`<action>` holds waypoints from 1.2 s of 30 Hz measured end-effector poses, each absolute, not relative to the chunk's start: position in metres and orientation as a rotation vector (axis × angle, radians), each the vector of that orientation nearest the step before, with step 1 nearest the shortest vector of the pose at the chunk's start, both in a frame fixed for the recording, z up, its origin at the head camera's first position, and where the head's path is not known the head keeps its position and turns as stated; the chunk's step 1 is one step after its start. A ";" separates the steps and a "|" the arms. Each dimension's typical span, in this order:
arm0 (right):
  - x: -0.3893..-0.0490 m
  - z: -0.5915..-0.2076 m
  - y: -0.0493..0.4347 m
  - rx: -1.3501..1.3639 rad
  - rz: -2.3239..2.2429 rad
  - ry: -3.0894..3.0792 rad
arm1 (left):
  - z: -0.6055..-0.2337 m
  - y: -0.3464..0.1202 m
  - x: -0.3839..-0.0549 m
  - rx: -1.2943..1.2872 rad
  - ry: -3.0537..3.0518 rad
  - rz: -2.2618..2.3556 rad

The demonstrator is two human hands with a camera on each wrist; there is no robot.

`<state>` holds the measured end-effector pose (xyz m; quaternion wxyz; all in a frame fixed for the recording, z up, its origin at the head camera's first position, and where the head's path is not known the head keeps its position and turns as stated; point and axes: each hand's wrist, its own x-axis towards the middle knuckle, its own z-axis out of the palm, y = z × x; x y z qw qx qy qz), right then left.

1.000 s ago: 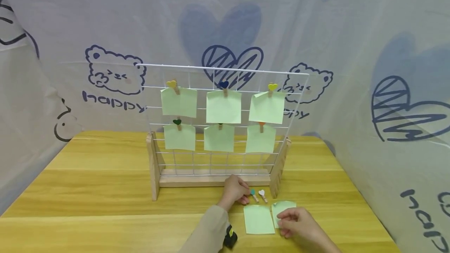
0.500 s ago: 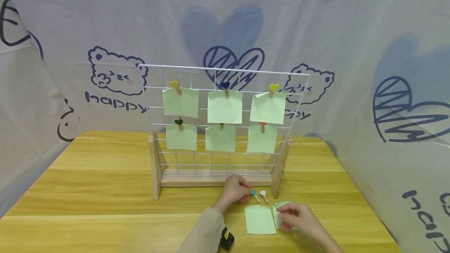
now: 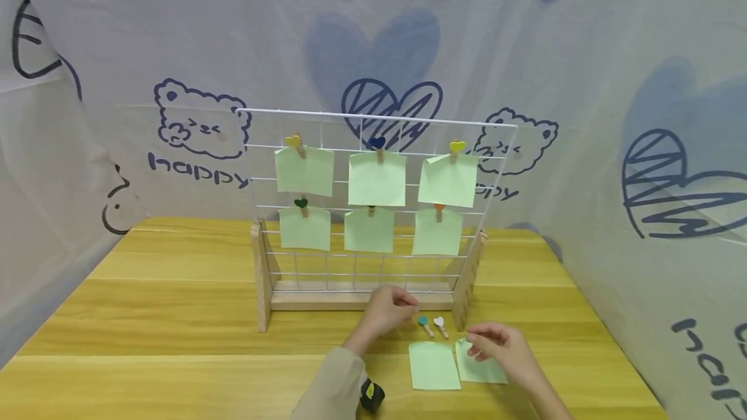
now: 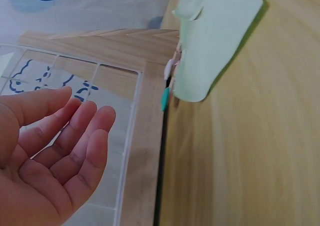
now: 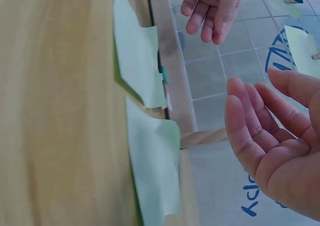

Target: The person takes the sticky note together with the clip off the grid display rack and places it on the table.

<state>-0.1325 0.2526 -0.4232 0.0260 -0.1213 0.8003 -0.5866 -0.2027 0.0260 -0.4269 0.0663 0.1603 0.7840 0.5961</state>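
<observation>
In the head view, my left hand [image 3: 386,313] hovers in front of the rack's wooden base [image 3: 327,302], just left of a teal heart clothespin [image 3: 423,321] and a white heart clothespin [image 3: 439,323]. Its fingers are loosely bent with nothing between them, as the left wrist view also shows. Over the top edge of the right green sticky note [image 3: 487,371] is my right hand [image 3: 504,350], relaxed and holding nothing. Beside that note lies the left green sticky note [image 3: 434,368]. Both notes curl at the edges in the right wrist view.
Behind the hands stands a white wire grid [image 3: 356,271] with two rows of green notes [image 3: 377,180] hung by heart clothespins. A black object with a yellow mark [image 3: 371,395] shows by the left sleeve [image 3: 332,384]. A printed curtain [image 3: 280,44] surrounds the wooden table [image 3: 175,316].
My right hand has moved up and away from the right sticky note, uncovering more of it. My left hand has drawn back slightly from the teal clothespin. The view has shifted a little.
</observation>
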 end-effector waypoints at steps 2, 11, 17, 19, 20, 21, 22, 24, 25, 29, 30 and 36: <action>-0.136 -0.426 0.255 -0.421 -1.850 2.465 | -0.424 0.024 -0.203 0.490 2.380 1.786; -0.147 -0.426 0.256 -0.493 -1.918 2.470 | -0.414 0.018 -0.203 0.496 2.400 1.769; -0.144 -0.409 0.246 -0.369 -1.838 2.536 | -0.404 0.012 -0.203 0.514 2.386 1.795; -0.145 -0.406 0.245 -0.342 -1.844 2.543 | -0.400 0.011 -0.202 0.521 2.385 1.802; -0.146 -0.405 0.244 -0.332 -1.850 2.548 | -0.398 0.010 -0.202 0.525 2.392 1.798; -0.146 -0.403 0.243 -0.318 -1.856 2.550 | -0.397 0.009 -0.202 0.528 2.396 1.797; -0.147 -0.402 0.243 -0.307 -1.862 2.554 | -0.395 0.009 -0.201 0.529 2.401 1.793; -0.149 -0.399 0.241 -0.282 -1.869 2.569 | -0.391 0.008 -0.201 0.536 2.399 1.801; -0.150 -0.397 0.240 -0.277 -1.869 2.580 | -0.389 0.007 -0.201 0.542 2.409 1.798; -0.155 -0.391 0.237 -0.271 -1.886 2.622 | -0.382 0.006 -0.201 0.571 2.433 1.794; -0.156 -0.390 0.237 -0.276 -1.891 2.630 | -0.381 0.006 -0.201 0.577 2.440 1.790; -0.164 -0.382 0.235 -0.373 -1.899 2.678 | -0.373 0.006 -0.201 0.611 2.458 1.780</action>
